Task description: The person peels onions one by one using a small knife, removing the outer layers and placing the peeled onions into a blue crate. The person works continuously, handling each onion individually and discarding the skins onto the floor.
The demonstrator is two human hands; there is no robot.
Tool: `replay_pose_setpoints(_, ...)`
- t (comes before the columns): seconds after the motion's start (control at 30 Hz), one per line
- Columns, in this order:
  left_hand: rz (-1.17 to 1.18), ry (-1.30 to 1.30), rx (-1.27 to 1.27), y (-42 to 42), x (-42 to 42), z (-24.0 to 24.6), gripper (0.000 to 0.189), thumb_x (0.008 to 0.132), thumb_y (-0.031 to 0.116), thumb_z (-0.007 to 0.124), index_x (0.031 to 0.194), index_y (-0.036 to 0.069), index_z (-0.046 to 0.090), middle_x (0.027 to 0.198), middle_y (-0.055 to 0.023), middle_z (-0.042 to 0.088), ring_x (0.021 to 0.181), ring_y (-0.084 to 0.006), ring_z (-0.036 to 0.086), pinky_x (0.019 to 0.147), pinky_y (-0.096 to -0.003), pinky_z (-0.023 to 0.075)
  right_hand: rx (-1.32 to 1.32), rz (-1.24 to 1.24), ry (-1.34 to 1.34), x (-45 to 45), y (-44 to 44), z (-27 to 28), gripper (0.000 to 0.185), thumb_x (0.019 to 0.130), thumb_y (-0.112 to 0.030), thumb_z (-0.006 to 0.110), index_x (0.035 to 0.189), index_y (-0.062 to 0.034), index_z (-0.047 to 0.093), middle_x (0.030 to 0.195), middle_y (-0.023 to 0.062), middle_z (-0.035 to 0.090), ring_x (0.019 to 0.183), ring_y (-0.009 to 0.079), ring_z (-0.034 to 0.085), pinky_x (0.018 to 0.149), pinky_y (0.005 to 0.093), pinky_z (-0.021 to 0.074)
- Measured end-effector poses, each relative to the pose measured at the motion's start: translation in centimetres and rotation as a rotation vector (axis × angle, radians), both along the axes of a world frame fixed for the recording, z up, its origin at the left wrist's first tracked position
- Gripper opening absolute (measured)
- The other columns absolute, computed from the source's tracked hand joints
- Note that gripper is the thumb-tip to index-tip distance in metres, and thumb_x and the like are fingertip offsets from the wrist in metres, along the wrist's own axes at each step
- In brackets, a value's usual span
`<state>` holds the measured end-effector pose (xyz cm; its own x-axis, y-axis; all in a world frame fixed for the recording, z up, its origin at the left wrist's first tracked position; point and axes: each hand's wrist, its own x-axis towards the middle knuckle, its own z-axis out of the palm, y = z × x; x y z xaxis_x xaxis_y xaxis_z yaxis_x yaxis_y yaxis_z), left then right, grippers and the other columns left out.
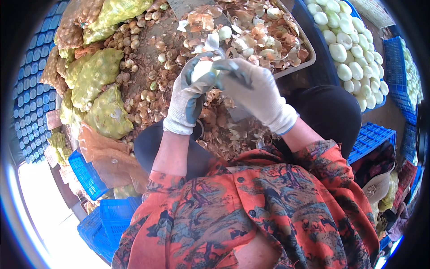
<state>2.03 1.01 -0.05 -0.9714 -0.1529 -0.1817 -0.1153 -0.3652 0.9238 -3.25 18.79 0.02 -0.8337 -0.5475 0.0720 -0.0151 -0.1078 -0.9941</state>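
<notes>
A pale, mostly peeled onion (201, 71) rests in my left hand (184, 92), whose gloved fingers wrap around it. Against the onion's right side are the bent fingers of my right hand (253, 89), blurred by motion. Whether those fingers pinch a tool or a strip of skin cannot be made out. Both hands wear whitish knit gloves with grey-blue coated palms and fingers. Just beyond the fingertips lies a curled white onion layer (212, 42). Loose brown onion skins (231, 134) cover the ground below my hands.
A shallow tray (312, 60) heaped with onion skins stands ahead. At the right, a blue plastic crate (307, 67) holds peeled onions (349, 50). Unpeeled onions (134, 43) and yellow mesh sacks (95, 79) lie at the left. Blue crates (117, 215) flank my body.
</notes>
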Motion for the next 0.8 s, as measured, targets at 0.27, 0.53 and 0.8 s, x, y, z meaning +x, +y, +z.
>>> replay_pose_setpoints(0.27, -0.097, 0.045, -0.306, -0.3, 0.0, 1.4, 0.094, 0.068, 0.022, 0.092, 0.146, -0.001, 0.044, 0.129, -0.0092, 0.059, 0.115, -0.0176, 0.060, 0.099, -0.0311, 0.0505, 0.047, -0.019, -0.232, -1.9, 1.4, 1.7, 0.017, 0.096, -0.019, 0.067, 0.103, -0.0028, 0.068, 0.071, -0.0038, 0.058, 0.061, 0.0029, 0.047, 0.053, 0.0226, 0.0382)
replay_pose_setpoints(0.53, -0.150, 0.110, -0.104, 0.6, 0.6, 2.6, 0.112, 0.060, 0.034, 0.097, 0.148, -0.003, 0.039, 0.137, -0.0146, 0.057, 0.125, -0.0225, 0.057, 0.106, -0.0345, 0.0466, 0.090, -0.128, -0.095, -3.0, 1.2, 1.4, 0.016, 0.092, -0.016, 0.071, 0.099, -0.0015, 0.069, 0.075, -0.0006, 0.065, 0.064, 0.0040, 0.056, 0.056, 0.0231, 0.0462)
replay_pose_setpoints(0.8, -0.178, 0.063, -0.173, 0.3, 0.5, 2.6, 0.120, 0.054, 0.032, 0.100, 0.149, -0.003, 0.036, 0.142, -0.0138, 0.053, 0.126, -0.0223, 0.056, 0.105, -0.0350, 0.0471, 0.162, 0.023, 0.022, -2.3, 1.3, 3.4, 0.017, 0.094, -0.016, 0.067, 0.102, -0.0012, 0.067, 0.075, 0.0017, 0.064, 0.068, 0.0074, 0.057, 0.060, 0.0250, 0.0458)
